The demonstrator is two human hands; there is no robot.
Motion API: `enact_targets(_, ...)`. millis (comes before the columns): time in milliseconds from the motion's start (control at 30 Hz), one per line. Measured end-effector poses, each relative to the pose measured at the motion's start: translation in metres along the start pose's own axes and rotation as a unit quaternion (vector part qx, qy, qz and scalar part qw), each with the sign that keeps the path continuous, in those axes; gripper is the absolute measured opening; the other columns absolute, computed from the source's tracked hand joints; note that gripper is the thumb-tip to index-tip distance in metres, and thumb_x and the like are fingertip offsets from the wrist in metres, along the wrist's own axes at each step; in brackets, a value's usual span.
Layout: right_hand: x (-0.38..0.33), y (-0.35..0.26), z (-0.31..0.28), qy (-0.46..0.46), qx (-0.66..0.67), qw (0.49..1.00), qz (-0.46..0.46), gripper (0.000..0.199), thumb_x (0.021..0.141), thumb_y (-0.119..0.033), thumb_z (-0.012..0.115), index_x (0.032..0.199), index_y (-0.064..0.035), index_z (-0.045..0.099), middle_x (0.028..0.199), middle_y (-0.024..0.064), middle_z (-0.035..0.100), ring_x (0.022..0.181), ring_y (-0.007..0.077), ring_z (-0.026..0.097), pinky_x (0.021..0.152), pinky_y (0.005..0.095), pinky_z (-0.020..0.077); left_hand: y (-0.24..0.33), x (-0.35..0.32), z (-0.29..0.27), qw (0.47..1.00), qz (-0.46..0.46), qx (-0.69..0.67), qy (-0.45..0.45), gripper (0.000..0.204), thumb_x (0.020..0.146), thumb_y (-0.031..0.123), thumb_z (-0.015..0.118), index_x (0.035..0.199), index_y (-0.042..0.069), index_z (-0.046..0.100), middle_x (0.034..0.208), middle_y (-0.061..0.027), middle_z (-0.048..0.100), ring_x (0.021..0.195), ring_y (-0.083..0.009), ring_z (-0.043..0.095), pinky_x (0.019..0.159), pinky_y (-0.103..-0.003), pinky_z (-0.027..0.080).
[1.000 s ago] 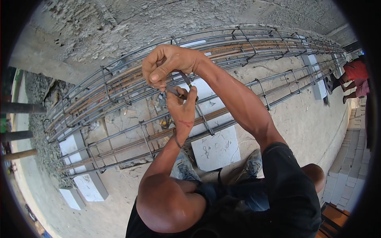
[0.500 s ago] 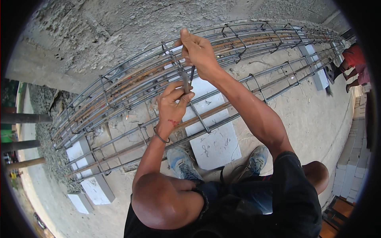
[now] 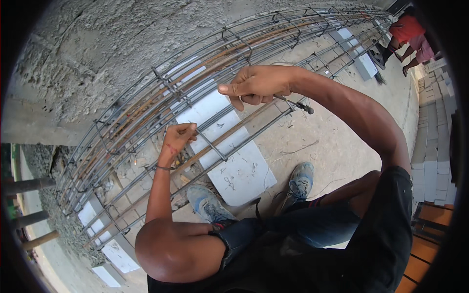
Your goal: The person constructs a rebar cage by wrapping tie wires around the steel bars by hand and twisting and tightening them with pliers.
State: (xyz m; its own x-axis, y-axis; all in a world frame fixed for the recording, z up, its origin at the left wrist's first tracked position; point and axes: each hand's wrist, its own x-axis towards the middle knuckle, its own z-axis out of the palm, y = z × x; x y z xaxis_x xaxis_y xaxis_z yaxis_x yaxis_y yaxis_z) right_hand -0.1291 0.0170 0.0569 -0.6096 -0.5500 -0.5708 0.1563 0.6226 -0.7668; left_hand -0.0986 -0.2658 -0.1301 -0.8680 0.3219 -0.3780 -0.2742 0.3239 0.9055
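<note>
A long cage of steel rebar point(image 3: 254, 118) with square stirrups stretches across in front of me. My left hand point(image 3: 180, 136) is at the near bars, beside a stirrup, with its fingers curled together; whatever they may hold is too small to make out. To the right and farther up, my right hand point(image 3: 259, 87) is above the cage, fingers curled and thumb pointing left. It grips a dark, slim hand tool point(image 3: 302, 106), whose end sticks out behind the hand on the wrist side. The rest of the tool is hidden in the palm.
Pale blocks point(image 3: 239, 176) lie beneath the cage, one between my shoes point(image 3: 205, 201). Rough concrete point(image 3: 107, 53) borders the far side. At upper right, a person in red point(image 3: 406, 28) stands by the cage. Stacked pale blocks point(image 3: 432, 132) line the right side. Wire scraps litter the floor.
My hands have drawn apart: the left moved down and left, the right moved down and right, off the stirrup. The tool now points back past the right wrist. The view has shifted.
</note>
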Motion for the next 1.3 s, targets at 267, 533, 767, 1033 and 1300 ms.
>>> enact_targets(267, -0.148, 0.159, -0.027, 0.201, 0.199, 0.945, 0.164, 0.050, 0.092, -0.049, 0.047, 0.079, -0.0023, 0.058, 0.047, -0.0090, 0.025, 0.040, 0.0032, 0.017, 0.036, 0.0242, 0.0130, 0.002, 0.000, -0.011, 0.988, -0.017, -0.150, -0.015, 0.033, 0.086, 0.018, 0.066, 0.107, -0.006, 0.062, 0.093, -0.0145, 0.065, 0.074, -0.0177, 0.065, 0.058, -0.025, 0.052)
enact_targets(533, -0.168, 0.246, 0.035, 0.273, 0.313, 0.890, 0.191, 0.038, 0.091, -0.040, 0.055, 0.078, -0.0049, 0.059, 0.049, -0.0082, 0.027, 0.042, 0.0045, 0.019, 0.040, 0.0247, 0.0160, 0.013, 0.002, -0.021, 0.983, -0.122, -0.130, -0.032, 0.037, 0.081, 0.022, 0.071, 0.105, -0.005, 0.063, 0.091, -0.0122, 0.065, 0.074, -0.0173, 0.065, 0.049, -0.023, 0.046)
enact_targets(767, -0.173, 0.238, 0.035, 0.276, 0.266, 0.906, 0.181, 0.037, 0.091, -0.040, 0.056, 0.078, -0.0054, 0.061, 0.050, -0.0085, 0.028, 0.044, 0.0043, 0.021, 0.041, 0.0239, 0.0182, 0.019, 0.008, -0.013, 0.984, -0.128, -0.115, -0.037, 0.032, 0.079, 0.017, 0.072, 0.103, -0.003, 0.065, 0.081, -0.0103, 0.065, 0.063, -0.0133, 0.060, 0.046, -0.022, 0.042)
enact_targets(1033, -0.164, 0.231, 0.032, 0.283, 0.270, 0.903, 0.177, 0.036, 0.090, -0.039, 0.058, 0.079, -0.0046, 0.060, 0.050, -0.0090, 0.027, 0.042, 0.0039, 0.019, 0.039, 0.0241, 0.0161, -0.014, -0.004, 0.020, 0.982, 0.053, 0.011, 0.183, 0.022, 0.077, 0.004, 0.070, 0.098, -0.002, 0.067, 0.074, -0.0069, 0.066, 0.053, -0.0054, 0.052, 0.044, -0.019, 0.039)
enact_targets(1300, -0.160, 0.218, 0.033, 0.275, 0.250, 0.911, 0.179, 0.036, 0.090, -0.039, 0.058, 0.080, -0.0049, 0.060, 0.051, -0.0090, 0.027, 0.043, 0.0037, 0.020, 0.039, 0.0241, 0.0169, -0.015, -0.007, 0.038, 0.948, 0.132, 0.131, 0.259, 0.039, 0.077, 0.009, 0.070, 0.110, 0.005, 0.051, 0.075, -0.0107, 0.067, 0.069, -0.0143, 0.062, 0.070, -0.028, 0.048)
